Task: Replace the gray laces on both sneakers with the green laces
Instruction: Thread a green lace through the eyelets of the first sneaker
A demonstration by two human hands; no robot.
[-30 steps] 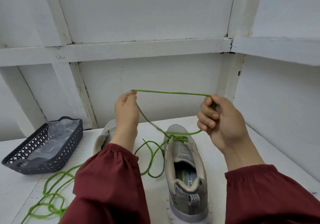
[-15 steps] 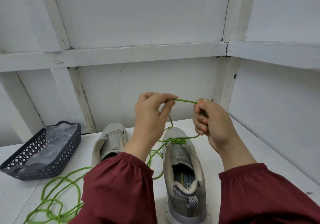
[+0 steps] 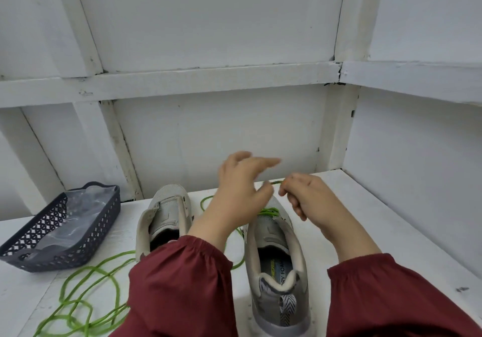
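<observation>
Two grey sneakers stand side by side on the white table, toes pointing away from me. The right sneaker (image 3: 276, 263) has a green lace (image 3: 268, 211) threaded through its front eyelets. My right hand (image 3: 310, 201) hovers over its toe and pinches the end of that lace between curled fingers. My left hand (image 3: 242, 188), blurred by motion, is just left of it with fingers spread and holds nothing. The left sneaker (image 3: 167, 214) has no lace in view. A loose green lace (image 3: 86, 300) lies in tangled loops on the table at the lower left.
A dark perforated basket (image 3: 65, 235) with a clear plastic bag inside sits at the left of the table. White walls with beams close off the back and right side. The table edge runs along the right.
Both hands came down towards the right sneaker's toe. My left hand let go of the lace and opened its fingers. My right hand kept its pinch on the lace end.
</observation>
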